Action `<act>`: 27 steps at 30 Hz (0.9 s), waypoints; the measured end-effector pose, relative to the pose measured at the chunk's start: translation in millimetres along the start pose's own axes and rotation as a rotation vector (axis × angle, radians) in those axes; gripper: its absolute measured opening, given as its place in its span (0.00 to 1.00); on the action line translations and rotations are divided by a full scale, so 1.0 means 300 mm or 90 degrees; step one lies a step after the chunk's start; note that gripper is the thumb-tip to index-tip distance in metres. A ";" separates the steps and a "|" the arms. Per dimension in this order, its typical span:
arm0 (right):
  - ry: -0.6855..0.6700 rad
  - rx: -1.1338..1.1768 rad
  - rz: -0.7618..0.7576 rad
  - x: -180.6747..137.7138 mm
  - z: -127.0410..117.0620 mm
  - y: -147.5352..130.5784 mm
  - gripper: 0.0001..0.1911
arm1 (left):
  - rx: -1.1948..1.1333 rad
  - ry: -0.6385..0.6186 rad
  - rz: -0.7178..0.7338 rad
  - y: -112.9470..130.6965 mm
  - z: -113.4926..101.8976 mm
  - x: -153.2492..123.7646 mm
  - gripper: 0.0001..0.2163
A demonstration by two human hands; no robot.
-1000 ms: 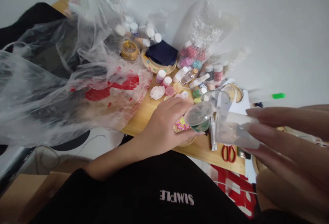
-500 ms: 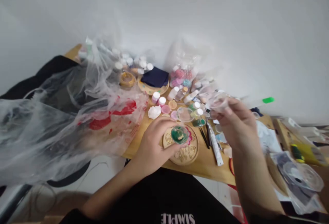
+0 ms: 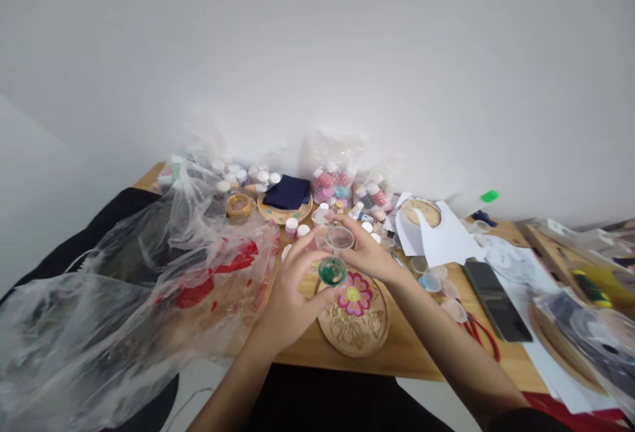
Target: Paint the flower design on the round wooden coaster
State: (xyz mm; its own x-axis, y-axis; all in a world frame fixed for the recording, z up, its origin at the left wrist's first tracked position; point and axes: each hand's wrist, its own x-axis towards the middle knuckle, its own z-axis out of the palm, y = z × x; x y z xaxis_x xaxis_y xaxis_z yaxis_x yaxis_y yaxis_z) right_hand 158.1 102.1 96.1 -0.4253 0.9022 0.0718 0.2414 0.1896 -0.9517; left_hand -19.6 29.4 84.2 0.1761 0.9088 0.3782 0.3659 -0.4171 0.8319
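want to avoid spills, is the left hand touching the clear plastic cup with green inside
Touching: the head view shows the left hand holding the cup between thumb and fingers.

Green-coated cup (image 3: 333,273) and clear cup (image 3: 340,238): transparent plastic, glossy. Disc (image 3: 353,329) near counter's (image 3: 411,349) front edge: pale wood, mostly matt. Counter: wood, smooth, slight sheen. Bag (image 3: 213,296) over left end: thin film, crinkled, shiny. Phone (image 3: 497,300) toward right edge: smooth, glossy screen. Sheet (image 3: 442,239) at back: white paper, matt.
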 end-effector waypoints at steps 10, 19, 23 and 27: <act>0.056 0.079 -0.026 0.032 0.058 0.003 0.24 | 0.017 0.067 0.034 -0.035 -0.014 0.008 0.15; 0.059 0.243 0.023 0.058 0.089 0.005 0.18 | 0.011 0.152 0.019 -0.091 -0.051 -0.005 0.13; 0.133 0.270 0.060 0.070 0.095 -0.006 0.16 | -0.010 0.101 0.024 -0.091 -0.054 -0.006 0.14; 0.182 0.306 0.109 0.081 0.101 -0.008 0.14 | -0.057 0.077 0.000 -0.081 -0.029 -0.001 0.15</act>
State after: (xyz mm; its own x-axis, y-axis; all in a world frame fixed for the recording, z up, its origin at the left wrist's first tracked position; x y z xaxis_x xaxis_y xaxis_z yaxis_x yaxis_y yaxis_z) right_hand 120.9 111.9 91.1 -0.1467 0.9859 -0.0803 -0.1649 -0.1045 -0.9808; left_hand -36.4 39.4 67.3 0.0632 0.9058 0.4190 0.2819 -0.4189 0.8632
